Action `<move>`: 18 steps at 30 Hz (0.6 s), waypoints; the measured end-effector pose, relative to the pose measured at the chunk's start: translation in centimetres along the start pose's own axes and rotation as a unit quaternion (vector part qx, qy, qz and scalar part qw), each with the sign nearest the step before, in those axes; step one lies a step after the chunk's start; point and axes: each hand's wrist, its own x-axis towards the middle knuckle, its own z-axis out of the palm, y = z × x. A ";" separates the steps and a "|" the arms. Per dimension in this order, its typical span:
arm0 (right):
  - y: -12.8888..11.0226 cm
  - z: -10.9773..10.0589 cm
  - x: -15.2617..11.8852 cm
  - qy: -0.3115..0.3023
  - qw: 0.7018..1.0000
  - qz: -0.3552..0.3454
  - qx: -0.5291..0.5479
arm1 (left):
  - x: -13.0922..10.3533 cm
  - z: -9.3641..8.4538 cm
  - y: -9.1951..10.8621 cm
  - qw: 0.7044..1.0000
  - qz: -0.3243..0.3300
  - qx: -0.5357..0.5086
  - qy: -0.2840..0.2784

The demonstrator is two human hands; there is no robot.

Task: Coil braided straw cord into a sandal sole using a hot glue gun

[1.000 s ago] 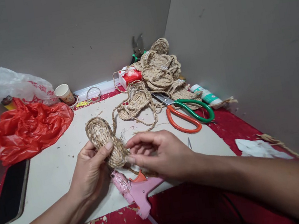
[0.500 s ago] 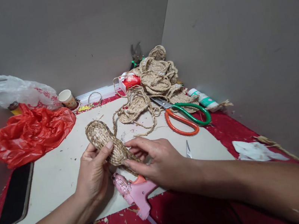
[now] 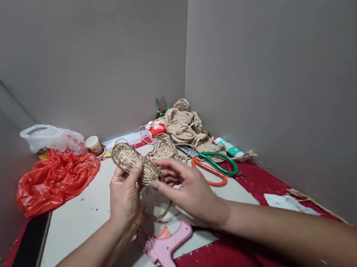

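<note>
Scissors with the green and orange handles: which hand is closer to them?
The right hand. It is just left of the scissors and nearer the body. The left hand is farther left, holding the woven piece.

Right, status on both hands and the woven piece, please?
Left hand gripping woven piece; right hand at its lower end. Piece raised above the board. Pink glue gun lying just below the hands.

Left hand [image 3: 126,198] and right hand [image 3: 190,190]: bare. Left forearm [image 3: 77,266] and right forearm [image 3: 281,225]: uncovered. Small pale fleck [image 3: 323,261] noted on the right forearm. Left thumbnail [image 3: 139,163]: short.
</note>
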 end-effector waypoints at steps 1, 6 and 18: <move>-0.1 0.0 0.2 0.007 0.999 0.026 0.044 | 0.0 0.1 0.0 1.000 0.002 0.000 -0.001; -0.5 -1.1 1.4 0.012 0.976 0.107 0.190 | 0.1 -0.8 0.3 0.997 -0.019 0.038 -0.066; 0.4 -0.9 0.9 -0.108 0.946 0.169 0.256 | -0.7 -3.3 0.2 0.990 -0.068 0.046 -0.111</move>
